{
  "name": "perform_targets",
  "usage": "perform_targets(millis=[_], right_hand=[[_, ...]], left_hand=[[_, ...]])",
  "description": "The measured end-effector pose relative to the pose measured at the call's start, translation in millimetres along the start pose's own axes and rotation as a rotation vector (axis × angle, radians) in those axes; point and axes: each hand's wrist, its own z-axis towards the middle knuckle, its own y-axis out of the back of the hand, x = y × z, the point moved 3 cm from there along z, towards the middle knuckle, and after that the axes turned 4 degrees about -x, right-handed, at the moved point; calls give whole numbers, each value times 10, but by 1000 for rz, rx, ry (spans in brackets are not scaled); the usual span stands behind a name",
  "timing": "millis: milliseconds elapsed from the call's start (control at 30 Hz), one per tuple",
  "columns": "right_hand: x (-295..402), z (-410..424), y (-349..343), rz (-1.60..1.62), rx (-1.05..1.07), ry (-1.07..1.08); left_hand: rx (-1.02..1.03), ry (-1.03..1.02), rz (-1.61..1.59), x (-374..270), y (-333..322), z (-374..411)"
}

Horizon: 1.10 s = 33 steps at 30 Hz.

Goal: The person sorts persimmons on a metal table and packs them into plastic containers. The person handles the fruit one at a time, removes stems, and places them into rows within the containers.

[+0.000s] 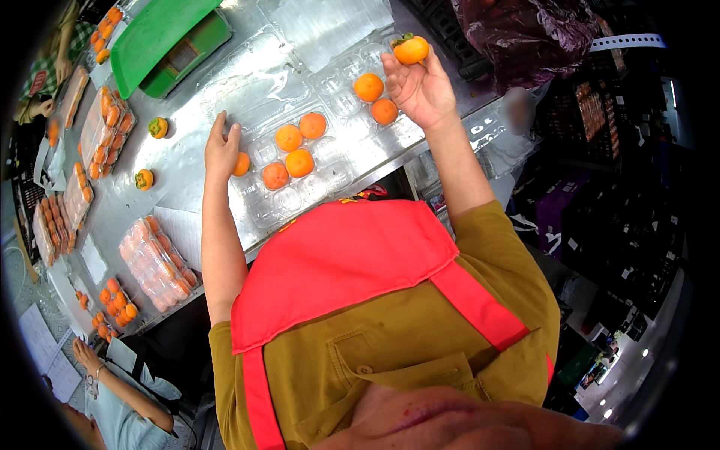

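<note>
My right hand [424, 93] holds an orange persimmon [411, 49] with a green calyx at its fingertips, above the far end of a clear plastic tray [343, 104]. Two persimmons [369, 87] sit in that tray's cups beside my palm. My left hand [222, 146] is at the left edge of a nearer clear tray [287, 198], thumb and forefinger apart. Against its thumb side, one persimmon [241, 164] is partly hidden by the hand. Four-cup spacing aside, several more persimmons [299, 163] lie in the middle of this tray, calyxes out of sight.
Two loose persimmons [158, 127] lie on the metal table [183, 149] to the left. Stacked persimmon packs [157, 264] stand beyond, and a green plastic bin [214, 36] at the back. A purple plastic bag [523, 39] is at right. Co-workers' hands [87, 357] show at left.
</note>
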Motion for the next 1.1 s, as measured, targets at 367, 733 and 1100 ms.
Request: perform_targets(millis=[367, 733, 1100], right_hand=[[-767, 331, -754, -853, -5, 51], [-2665, 1597, -1118, -1840, 535, 89], [-3708, 2002, -853, -2011, 657, 236]], left_hand=[[-173, -149, 0, 155, -71, -65], [-152, -41, -66, 63, -26, -120], [-71, 31, -12, 25, -26, -167]])
